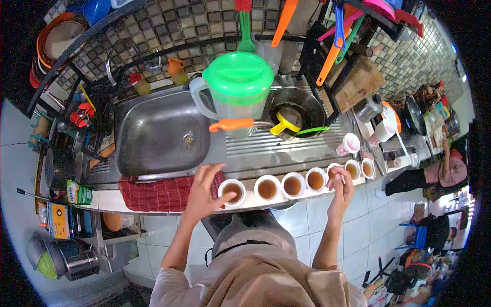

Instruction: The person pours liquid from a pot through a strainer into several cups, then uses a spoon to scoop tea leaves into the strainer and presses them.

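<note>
A row of white cups filled with brown liquid stands along the counter's front edge. My left hand [200, 196] is at the leftmost cup [234, 201], fingers spread and thumb reaching over its rim. To its right stand another cup [267, 188], a third cup [292, 184] and a fourth cup [316, 179]. My right hand [339, 193] has loosely bent, parted fingers that overlap a cup [331, 168] farther along the row. Beyond it are two more cups, one [353, 169] beside the other [367, 168].
Behind the cups are a steel sink [158, 128], a green-lidded pitcher [238, 77] and a dark pan [312, 105] holding a yellow strainer [284, 123]. A red cloth [153, 193] lies left of the row. Stacked paper cups [350, 144] stand behind its right end. A person [452, 171] is far right.
</note>
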The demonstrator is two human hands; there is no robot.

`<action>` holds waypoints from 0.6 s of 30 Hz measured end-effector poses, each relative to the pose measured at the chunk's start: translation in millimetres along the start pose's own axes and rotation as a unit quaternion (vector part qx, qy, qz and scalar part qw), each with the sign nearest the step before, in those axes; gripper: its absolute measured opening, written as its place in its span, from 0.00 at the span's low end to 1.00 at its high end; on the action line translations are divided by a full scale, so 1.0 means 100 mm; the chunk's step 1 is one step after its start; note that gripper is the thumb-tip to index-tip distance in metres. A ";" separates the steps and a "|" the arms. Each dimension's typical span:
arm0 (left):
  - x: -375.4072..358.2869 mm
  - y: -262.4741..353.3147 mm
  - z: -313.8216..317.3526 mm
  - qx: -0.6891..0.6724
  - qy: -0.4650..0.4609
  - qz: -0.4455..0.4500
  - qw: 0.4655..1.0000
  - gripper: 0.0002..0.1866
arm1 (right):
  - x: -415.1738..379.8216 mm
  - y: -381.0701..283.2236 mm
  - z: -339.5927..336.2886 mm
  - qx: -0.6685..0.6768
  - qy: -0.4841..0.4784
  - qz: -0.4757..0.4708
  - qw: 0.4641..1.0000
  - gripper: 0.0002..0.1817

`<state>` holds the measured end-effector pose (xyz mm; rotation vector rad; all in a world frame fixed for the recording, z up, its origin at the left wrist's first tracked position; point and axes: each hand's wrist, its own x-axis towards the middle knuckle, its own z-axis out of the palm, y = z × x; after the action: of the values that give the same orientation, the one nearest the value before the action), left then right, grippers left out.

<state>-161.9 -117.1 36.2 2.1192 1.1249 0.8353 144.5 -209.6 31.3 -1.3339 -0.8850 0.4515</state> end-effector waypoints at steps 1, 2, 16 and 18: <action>-0.05 0.04 0.01 0.030 -0.006 0.027 0.999 0.39 | -0.07 -0.01 0.03 0.000 0.002 0.001 1.000 0.09; -0.08 0.04 0.06 0.050 -0.020 0.018 0.998 0.41 | -0.13 -0.02 0.06 0.015 0.011 0.013 1.000 0.09; -0.20 -0.19 0.57 0.027 -0.082 0.008 0.996 0.40 | -0.90 -0.11 0.08 0.011 0.059 0.063 0.996 0.09; -0.19 -0.21 0.61 0.020 -0.086 0.015 0.996 0.40 | -1.02 -0.10 0.03 0.015 0.066 0.073 0.995 0.10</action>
<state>-134.7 -136.1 -21.8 2.1990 1.0300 0.6338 77.5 -285.0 10.7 -1.3887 -0.6718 0.4815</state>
